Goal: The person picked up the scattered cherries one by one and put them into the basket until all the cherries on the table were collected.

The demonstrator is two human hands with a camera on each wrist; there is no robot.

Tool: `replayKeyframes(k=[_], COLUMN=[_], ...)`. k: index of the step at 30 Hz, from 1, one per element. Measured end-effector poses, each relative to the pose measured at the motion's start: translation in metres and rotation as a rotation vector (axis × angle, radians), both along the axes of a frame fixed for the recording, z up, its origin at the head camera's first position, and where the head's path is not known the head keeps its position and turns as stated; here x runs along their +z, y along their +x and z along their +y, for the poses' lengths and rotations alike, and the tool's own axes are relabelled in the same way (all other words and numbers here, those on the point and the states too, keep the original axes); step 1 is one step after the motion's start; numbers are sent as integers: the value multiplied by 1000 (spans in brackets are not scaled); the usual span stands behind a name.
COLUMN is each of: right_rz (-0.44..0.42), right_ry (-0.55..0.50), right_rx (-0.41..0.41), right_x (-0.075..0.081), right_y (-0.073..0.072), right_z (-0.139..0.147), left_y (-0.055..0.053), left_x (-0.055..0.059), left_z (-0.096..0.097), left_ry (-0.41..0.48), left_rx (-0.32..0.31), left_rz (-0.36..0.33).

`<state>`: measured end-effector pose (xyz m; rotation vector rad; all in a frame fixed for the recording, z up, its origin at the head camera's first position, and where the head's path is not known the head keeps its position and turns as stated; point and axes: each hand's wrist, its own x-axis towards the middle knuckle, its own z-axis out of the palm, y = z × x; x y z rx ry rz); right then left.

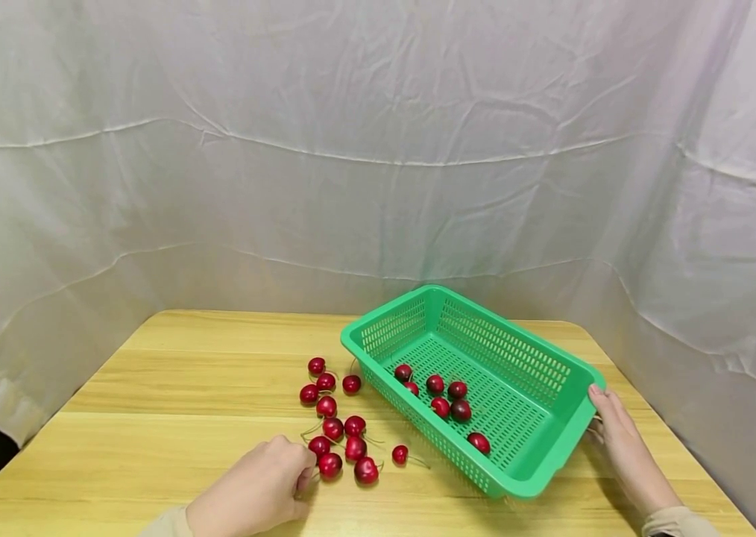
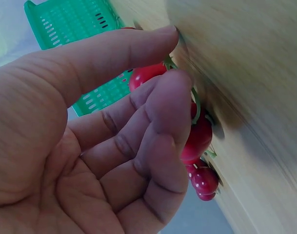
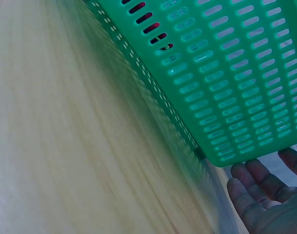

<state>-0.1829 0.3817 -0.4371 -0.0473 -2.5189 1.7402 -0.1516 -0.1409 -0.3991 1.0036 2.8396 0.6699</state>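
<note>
Seven dark red cherries (image 1: 441, 407) lie on the floor of the green basket (image 1: 566, 447), and a dozen loose cherries (image 1: 355, 448), some trailing stems, are scattered just to the basket's left. On the near left side of that scatter, away from the basket, I see the left hand (image 1: 257, 481), its fingers loosely curved, the thumb standing apart with a green stem (image 2: 196, 106) close by the fingertips; I see nothing in its hold. At the basket's right end the right hand (image 1: 626, 447) grips the rim, thumb on top and fingers underneath. Beneath the basket spreads a wooden table (image 1: 230, 373); behind it hangs pale, creased cloth (image 1: 378, 201).
</note>
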Motion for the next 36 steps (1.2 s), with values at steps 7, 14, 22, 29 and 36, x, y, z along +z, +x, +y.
replayKeyframes(k=[7,14,22,29,36], right_rz=[-9,-14,-33,-13,-9], right_ry=[15,22,30,3,2], right_rx=[2,1,4,7,8], right_x=[0,0,1,0,0], right_y=[0,1,1,0,0], right_z=[1,1,1,1,2], left_y=[-2,-4,-4,-5,-4], left_x=[-1,-4,-4,-3,-3], left_z=[0,-2,-3,-3,-3], left_ry=[-2,3,-3,-11,-41], left_rx=[15,54,114,171,250], left_rz=[5,64,76,49,52])
